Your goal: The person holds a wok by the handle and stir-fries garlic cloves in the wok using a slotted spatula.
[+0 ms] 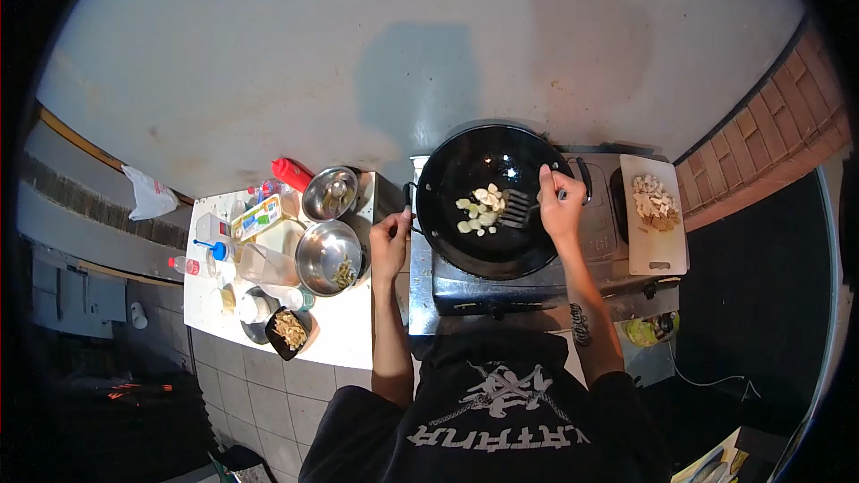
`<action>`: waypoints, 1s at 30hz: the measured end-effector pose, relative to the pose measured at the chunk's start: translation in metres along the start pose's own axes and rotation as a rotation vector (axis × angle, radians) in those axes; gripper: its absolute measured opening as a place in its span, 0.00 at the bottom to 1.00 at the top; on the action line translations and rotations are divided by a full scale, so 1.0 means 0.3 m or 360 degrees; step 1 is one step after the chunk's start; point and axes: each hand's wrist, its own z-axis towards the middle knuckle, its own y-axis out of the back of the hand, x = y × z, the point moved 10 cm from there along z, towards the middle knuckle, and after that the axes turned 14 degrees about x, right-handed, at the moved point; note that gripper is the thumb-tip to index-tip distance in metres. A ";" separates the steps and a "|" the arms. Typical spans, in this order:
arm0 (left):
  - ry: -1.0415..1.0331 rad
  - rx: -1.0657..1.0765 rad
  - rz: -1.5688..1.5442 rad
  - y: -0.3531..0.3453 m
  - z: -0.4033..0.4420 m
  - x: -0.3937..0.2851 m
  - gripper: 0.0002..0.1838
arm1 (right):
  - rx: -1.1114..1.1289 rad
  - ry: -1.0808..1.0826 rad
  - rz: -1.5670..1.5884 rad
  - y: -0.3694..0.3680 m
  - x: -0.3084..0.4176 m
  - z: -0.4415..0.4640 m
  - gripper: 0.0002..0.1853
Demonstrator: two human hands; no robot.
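Observation:
A black wok point(465, 255) sits on the stove point(582, 250), with pale chopped pieces point(483, 210) near its middle. My left hand point(390, 241) is closed on the wok's left handle. Over the wok's right side, my right hand point(561, 201) grips a dark slotted spatula point(515, 209), whose head touches the right edge of the pieces.
On the right, a cutting board point(657, 249) holds chopped food point(655, 201). The white table point(344, 349) at left bears metal bowls point(313, 255), a black bowl of food point(289, 331), a red bottle point(290, 173) and containers. A wall stands behind the stove.

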 end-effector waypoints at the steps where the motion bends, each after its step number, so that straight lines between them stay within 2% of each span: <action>1: 0.0001 -0.0005 -0.0001 0.001 0.000 0.004 0.19 | 0.0004 0.0002 0.0001 -0.010 0.004 -0.005 0.24; 3: -0.0019 0.0014 -0.0016 -0.002 0.004 0.005 0.19 | -0.0113 -0.0174 0.0503 -0.018 -0.042 -0.037 0.25; 5: -0.0042 -0.0004 0.0018 0.002 0.009 0.018 0.19 | -0.0076 -0.0137 0.0542 -0.022 -0.011 -0.042 0.26; 8: -0.0045 -0.0006 0.0050 0.003 0.004 -0.002 0.19 | 0.0027 0.0048 0.0472 -0.017 0.069 -0.046 0.25; 10: -0.0035 0.0012 0.0051 -0.002 0.004 -0.008 0.19 | 0.0262 0.0439 -0.0170 -0.048 0.251 -0.054 0.23; 11: -0.0019 0.0013 0.0021 -0.001 0.003 -0.002 0.19 | 0.0370 0.0583 -0.0249 -0.068 0.334 -0.062 0.21; 14: -0.0012 0.0018 -0.0032 -0.003 0.007 0.019 0.19 | 0.0583 0.0736 -0.0148 -0.108 0.359 -0.096 0.20; 19: -0.0022 0.0018 0.0013 0.001 0.010 0.029 0.19 | 0.0657 0.0765 -0.0171 -0.089 0.381 -0.119 0.20; 22: -0.0076 0.0031 -0.0039 -0.007 0.013 0.029 0.20 | 0.0171 0.0462 -0.0162 0.018 0.299 -0.115 0.18; 23: -0.0065 0.0027 -0.0039 -0.007 0.013 0.030 0.20 | 0.0171 0.0462 -0.0161 0.025 0.267 -0.120 0.18; 26: -0.0021 0.0012 -0.0030 -0.004 0.005 0.026 0.20 | 0.0259 0.0458 0.0458 0.032 0.201 -0.134 0.16; 29: 0.0008 0.0022 -0.0021 0.000 0.011 0.026 0.19 | 0.0361 0.0620 0.0429 0.025 0.249 -0.153 0.15; 30: 0.0013 0.0042 -0.0018 -0.003 0.010 0.027 0.19 | 0.0430 0.0658 0.0201 0.019 0.270 -0.159 0.19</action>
